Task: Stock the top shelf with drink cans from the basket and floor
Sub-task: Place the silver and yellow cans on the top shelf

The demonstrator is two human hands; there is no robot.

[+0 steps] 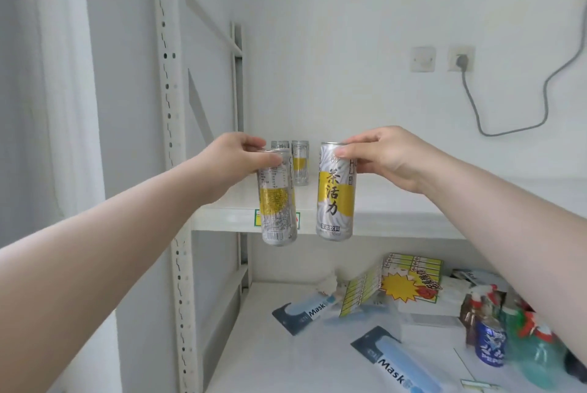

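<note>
Left fingers (251, 142) grasping one can (278, 205), right fingers (349, 151) grasping another can (335, 195), two cans (300, 167) on shelf (413, 205)

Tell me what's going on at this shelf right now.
A person is stocking the top shelf. The left hand grips the left can near its top, and the right hand holds the right can the same way. Both hang in front of the shelf edge, not yet set down. A back can and its neighbour already stand near the left rear.
</note>
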